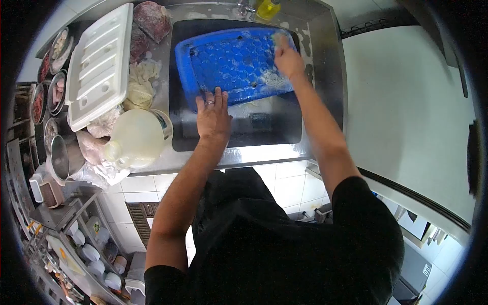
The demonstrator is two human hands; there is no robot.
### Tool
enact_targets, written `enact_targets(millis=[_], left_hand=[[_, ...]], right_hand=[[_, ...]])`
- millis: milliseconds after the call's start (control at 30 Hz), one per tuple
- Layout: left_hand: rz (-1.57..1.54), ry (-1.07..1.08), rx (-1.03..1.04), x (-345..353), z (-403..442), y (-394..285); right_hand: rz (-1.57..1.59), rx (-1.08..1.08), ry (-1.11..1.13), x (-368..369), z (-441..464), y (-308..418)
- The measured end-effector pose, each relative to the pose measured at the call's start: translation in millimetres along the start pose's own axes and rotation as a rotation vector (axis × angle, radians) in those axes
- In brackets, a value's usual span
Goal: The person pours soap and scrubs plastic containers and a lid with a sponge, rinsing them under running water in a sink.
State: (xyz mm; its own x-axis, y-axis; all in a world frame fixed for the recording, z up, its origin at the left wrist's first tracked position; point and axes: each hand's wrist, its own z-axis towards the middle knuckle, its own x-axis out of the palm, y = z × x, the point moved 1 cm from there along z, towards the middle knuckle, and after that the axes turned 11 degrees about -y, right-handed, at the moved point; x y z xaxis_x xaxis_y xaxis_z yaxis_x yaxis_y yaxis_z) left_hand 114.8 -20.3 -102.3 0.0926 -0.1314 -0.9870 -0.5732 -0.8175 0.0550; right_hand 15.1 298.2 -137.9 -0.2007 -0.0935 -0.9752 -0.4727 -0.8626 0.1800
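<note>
A blue plastic lid or tray (223, 61) with a honeycomb pattern lies tilted across the dark sink basin (203, 134), wet and foamy near its right end. My left hand (213, 114) rests on its lower edge, fingers spread, a ring on one finger. At the upper right corner of the blue piece, my right hand (288, 60) is closed round a small greenish sponge (277, 38), pressed to the surface. Soapy water shows below the blue piece.
On the left of the steel counter (162, 161) are a white ribbed lid (99, 63), bagged meat (151, 21), a pale cloth (142, 84), a large jug (137, 137) and metal bowls (60, 157). A faucet (245, 7) and yellow bottle (268, 9) stand behind. At right is a white surface (401, 112).
</note>
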Motion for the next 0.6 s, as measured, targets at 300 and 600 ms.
enact_targets(millis=[300, 600], left_hand=[[0.039, 0.009, 0.013, -7.9, 7.0, 3.5], [0.063, -0.004, 0.03, -7.8, 15.5, 4.0]], right_hand=[[-0.027, 0.003, 0.083, -23.5, -11.6, 4.6], [-0.075, -0.052, 0.117, -25.6, -31.9, -3.7]])
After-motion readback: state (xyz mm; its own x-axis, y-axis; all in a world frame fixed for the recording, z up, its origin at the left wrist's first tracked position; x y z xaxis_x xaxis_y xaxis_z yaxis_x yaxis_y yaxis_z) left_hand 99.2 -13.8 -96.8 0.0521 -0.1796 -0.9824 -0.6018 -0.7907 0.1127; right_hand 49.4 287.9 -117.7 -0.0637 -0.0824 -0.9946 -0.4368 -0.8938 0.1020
